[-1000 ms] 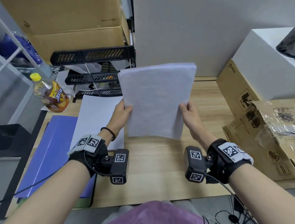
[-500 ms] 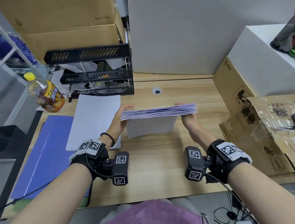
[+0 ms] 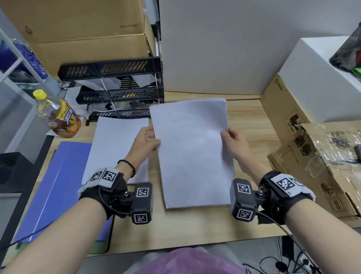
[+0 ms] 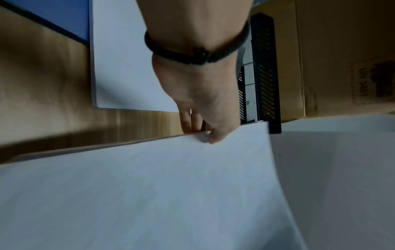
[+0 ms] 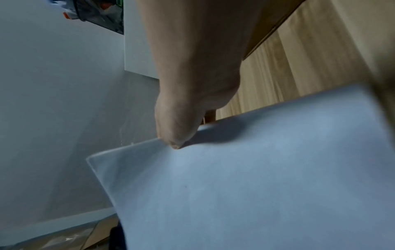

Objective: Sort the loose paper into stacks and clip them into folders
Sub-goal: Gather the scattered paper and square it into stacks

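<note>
Between both hands [image 3: 193, 137], paper stack [image 3: 192, 154] (edges pinched)

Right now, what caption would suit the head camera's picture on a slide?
Both hands, left hand and right hand, hold a paper stack above the wooden desk.

A thick stack [image 3: 192, 152] of plain white paper, edges squared, is held above the bench [image 3: 256, 127], its face tilted toward the viewer and its long side running away. A second, thinner white stack [image 3: 113, 142] lies flat on the bench just left of it, its near left part overlapping a blue folder [image 3: 55, 189] that lies flat at the bench's left edge
</note>
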Action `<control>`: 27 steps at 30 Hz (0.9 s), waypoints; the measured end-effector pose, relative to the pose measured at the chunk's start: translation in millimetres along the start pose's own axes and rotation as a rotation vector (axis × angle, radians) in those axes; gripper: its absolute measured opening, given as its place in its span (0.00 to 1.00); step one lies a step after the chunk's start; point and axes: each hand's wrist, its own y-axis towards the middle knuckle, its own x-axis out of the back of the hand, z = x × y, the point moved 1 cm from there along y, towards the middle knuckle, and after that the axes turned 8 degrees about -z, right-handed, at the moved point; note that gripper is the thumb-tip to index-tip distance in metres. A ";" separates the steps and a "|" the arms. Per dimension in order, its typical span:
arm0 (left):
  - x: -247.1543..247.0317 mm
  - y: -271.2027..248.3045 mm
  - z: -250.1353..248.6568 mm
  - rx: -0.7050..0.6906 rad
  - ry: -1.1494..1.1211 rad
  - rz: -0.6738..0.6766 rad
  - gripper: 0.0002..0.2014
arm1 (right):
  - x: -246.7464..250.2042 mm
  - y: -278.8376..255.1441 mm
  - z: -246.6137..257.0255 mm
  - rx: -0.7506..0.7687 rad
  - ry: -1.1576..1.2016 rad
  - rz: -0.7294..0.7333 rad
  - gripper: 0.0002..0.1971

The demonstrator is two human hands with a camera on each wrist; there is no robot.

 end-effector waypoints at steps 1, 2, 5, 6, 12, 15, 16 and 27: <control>5.7 1.4 -1.6 -0.034 0.030 -0.068 0.24 | 2.4 -0.8 -3.0 -0.007 -0.051 0.046 0.15; 11.5 3.1 -1.8 -0.077 0.085 -0.105 0.28 | 3.4 -2.7 -7.0 -0.009 -0.095 0.087 0.14; 15.9 -0.2 -6.8 -0.176 0.265 0.054 0.30 | -3.8 -13.8 -15.9 0.017 -0.205 0.227 0.13; 12.8 -2.9 -8.5 -0.166 0.316 0.179 0.27 | -9.0 -18.8 -14.5 0.041 -0.239 0.276 0.15; 3.5 -15.8 3.9 -0.072 0.513 0.477 0.05 | -30.7 -33.7 -7.4 0.076 -0.269 0.409 0.13; 18.3 -17.1 12.9 -0.027 0.416 0.386 0.06 | -28.9 -34.6 -6.1 -0.020 -0.243 0.480 0.10; 26.2 -15.6 16.2 0.000 0.367 0.337 0.09 | -27.7 -35.2 -5.2 -0.067 -0.256 0.536 0.09; 122.1 -3.9 45.5 0.037 0.289 -0.130 0.13 | -51.2 -30.0 0.8 -0.170 -0.269 0.669 0.10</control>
